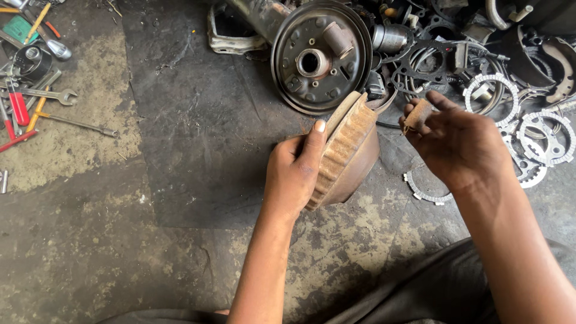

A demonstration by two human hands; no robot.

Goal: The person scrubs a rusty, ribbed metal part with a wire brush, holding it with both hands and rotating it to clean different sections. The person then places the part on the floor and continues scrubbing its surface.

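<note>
My left hand grips a rusty, ribbed brake drum by its rim and holds it tilted on edge above the floor. My right hand is just to the right of the drum, its fingers pinched on a small folded brown piece of sandpaper. Behind the drum lies a round dark brake backing plate with a centre hole, flat on a black mat.
Wrenches, screwdrivers and red-handled tools lie at the far left on the stained concrete. Toothed rings, gaskets and metal parts are heaped at the upper right. One ring lies under my right wrist.
</note>
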